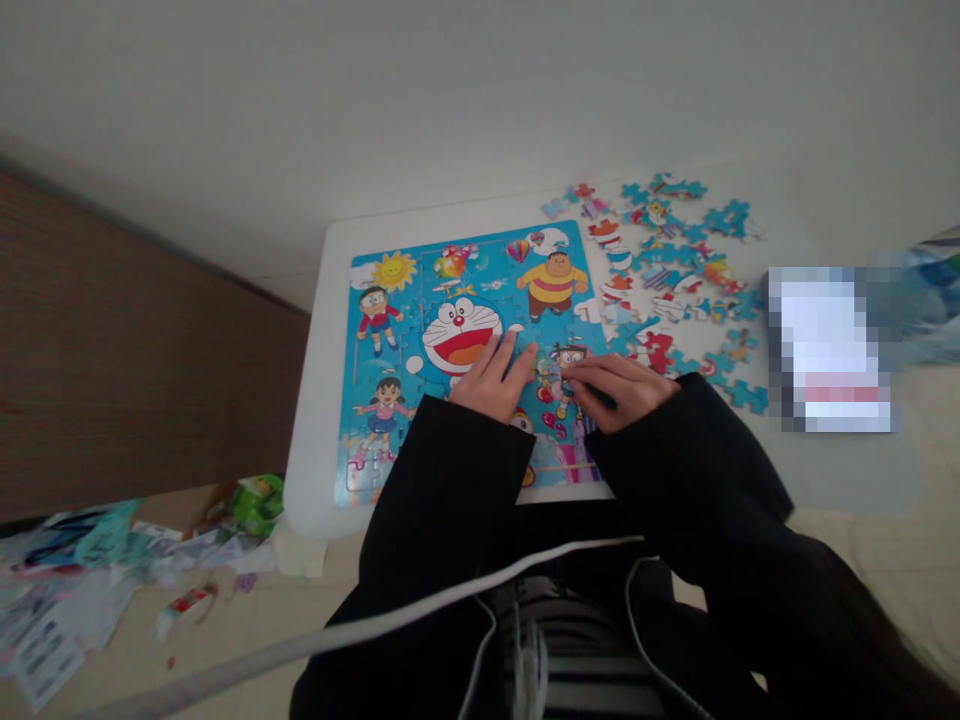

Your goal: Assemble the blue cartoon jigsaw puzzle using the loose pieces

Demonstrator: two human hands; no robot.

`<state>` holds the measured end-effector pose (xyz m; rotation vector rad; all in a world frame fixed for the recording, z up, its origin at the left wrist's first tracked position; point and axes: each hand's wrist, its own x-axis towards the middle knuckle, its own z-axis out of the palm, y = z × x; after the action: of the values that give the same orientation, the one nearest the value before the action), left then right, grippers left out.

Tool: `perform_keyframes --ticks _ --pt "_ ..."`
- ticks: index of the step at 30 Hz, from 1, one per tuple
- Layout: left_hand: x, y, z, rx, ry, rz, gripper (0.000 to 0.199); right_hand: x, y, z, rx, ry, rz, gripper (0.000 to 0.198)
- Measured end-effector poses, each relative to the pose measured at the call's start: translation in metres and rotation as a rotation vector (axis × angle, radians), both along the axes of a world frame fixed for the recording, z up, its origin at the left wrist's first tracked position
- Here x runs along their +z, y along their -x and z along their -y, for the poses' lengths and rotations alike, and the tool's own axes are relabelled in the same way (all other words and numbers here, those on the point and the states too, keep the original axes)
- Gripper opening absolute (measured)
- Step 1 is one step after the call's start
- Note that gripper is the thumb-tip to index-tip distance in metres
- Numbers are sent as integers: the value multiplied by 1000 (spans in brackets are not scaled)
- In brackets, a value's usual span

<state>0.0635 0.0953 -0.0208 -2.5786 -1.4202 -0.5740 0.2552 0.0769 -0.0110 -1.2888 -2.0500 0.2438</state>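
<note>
A blue cartoon jigsaw puzzle (367,370) lies in its board on a white table, a big white-and-blue cat face near its middle. My left hand (496,380) rests on the puzzle just below the cat's mouth, fingers spread and holding nothing. To its right, my right hand (619,388) has thumb and fingers pinched together over the small figure with glasses. A puzzle piece seems to be at these fingertips, mostly covered by them. Many loose puzzle pieces (664,280) lie scattered beside the board's right edge.
A pixelated phone-like object (829,345) lies right of the loose pieces. The white table (319,400) stands close to a pale wall, with a brown wooden panel (150,360) at left. Papers and packets (112,560) litter the floor. A pale cable (420,620) crosses in front of my body.
</note>
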Motion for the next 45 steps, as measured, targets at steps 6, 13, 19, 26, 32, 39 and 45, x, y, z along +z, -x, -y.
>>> perform_keyframes --ticks 6,13,19,26,32,39,45 --pt "0 -1 0 -1 3 6 33 -1 1 0 -3 -31 6 18" --pt "0 -3 1 35 8 -6 33 -2 1 -1 -15 -24 8 19" --pt "0 -2 0 13 -28 -66 32 -4 0 -2 -2 -41 3 18" --pt "9 -3 5 33 56 -137 40 -5 0 -2 1 -87 98 20" --pt "14 -2 7 58 168 -125 47 -4 2 0 -26 -147 243 23" --pt "12 2 5 23 259 -18 46 -1 2 -1 17 -178 264 25" --pt "13 6 -11 -45 220 37 31 -5 0 -1 4 -150 281 26"
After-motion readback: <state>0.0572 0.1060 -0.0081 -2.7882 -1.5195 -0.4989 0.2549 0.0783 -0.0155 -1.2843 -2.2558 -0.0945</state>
